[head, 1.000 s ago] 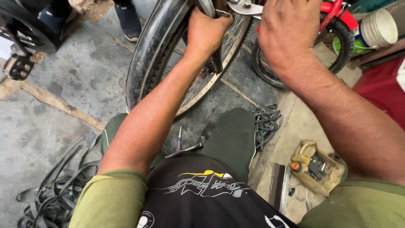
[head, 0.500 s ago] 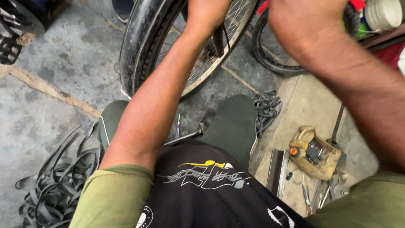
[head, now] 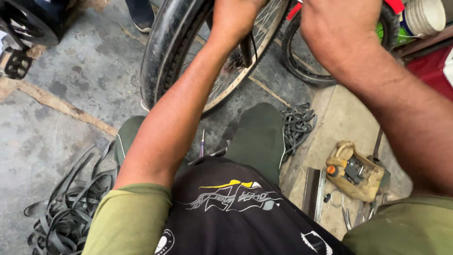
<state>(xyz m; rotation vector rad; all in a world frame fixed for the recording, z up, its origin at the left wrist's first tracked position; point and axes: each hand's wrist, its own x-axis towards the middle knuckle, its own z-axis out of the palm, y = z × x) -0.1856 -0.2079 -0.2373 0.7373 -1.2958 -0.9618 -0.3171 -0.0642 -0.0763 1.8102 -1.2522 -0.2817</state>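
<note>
We've got the big black rubber bicycle tyre on its spoked silver wheel (head: 165, 52) standing upright on the grey concrete floor (head: 71, 94), right in front of our knees and leaning a bit. Our left hand (head: 233, 21) is up at the top of the frame, curled over the rim side of the wheel, and a black strip of rubber (head: 247, 47) hangs down from under it. The fingers are wrapped out of sight, so we can't tell exactly what they're pinching. Our right hand (head: 337, 28) is just beside it on the right, back of the hand facing us; its fingers are cut off by the top edge, so no telling if they're spread or closed either.

Behind the right hand sits a smaller black tyre on a red-framed kids' bike (head: 302, 66). Down on the floor there's a pile of cut black rubber strips (head: 66, 208) to our left, another tangle of black rubber bands (head: 297, 125) by our right knee, and a grubby tan plastic container with an orange cap (head: 354, 172) near some small metal tools (head: 351, 215).
</note>
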